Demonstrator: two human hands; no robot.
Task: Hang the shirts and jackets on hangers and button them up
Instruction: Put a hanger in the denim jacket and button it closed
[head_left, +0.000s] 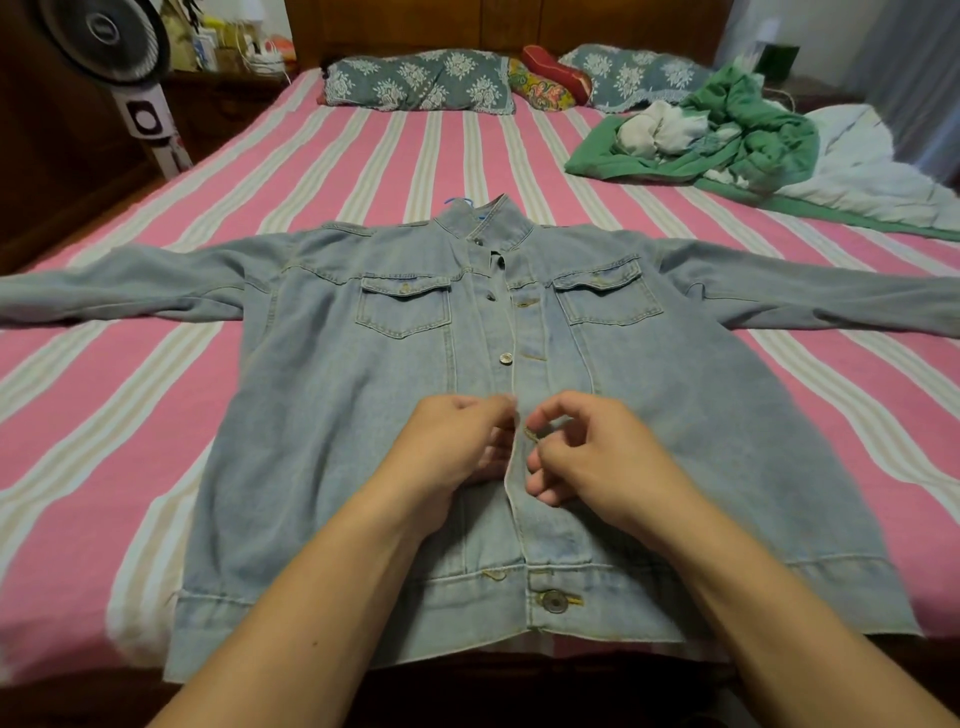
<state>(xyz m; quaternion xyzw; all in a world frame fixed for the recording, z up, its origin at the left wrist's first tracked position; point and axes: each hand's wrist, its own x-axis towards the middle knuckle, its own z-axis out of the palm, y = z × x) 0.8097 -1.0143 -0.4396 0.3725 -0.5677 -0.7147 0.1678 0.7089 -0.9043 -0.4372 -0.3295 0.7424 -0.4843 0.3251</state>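
Bedroom; bed w/ pink-striped sheet (322, 171), wooden headboard, floral pillows at the far end. Green garment pile (727, 140) lies at far right of bed, well apart from the work. Standing fan (111, 47) seen at upper left.

Denim jacket (363, 415) is laid flat, front up, sleeves spread wide, hem toward the person. Blue hanger hook (457, 200) is seen poking out at the collar, so hanger is judged already inside. Waistband button (554, 601) is fastened. Mid-placket button (505, 357) and those above it look undone.

Left hand (457, 447) is curled on left placket edge, fingertips blurred; exact pinch can't be told. Right hand (587, 452) is pinched on right placket edge at a buttonhole (532, 434). Hands nearly touching over the seam.

Step judged: lower-mid button being worked through its hole.

Risks: stiff denim, button may be only half pushed and pop back out. Plackets could be mismatched by one hole if edges aren't lined up. Tugging could drag jacket off the hanger's shoulders.
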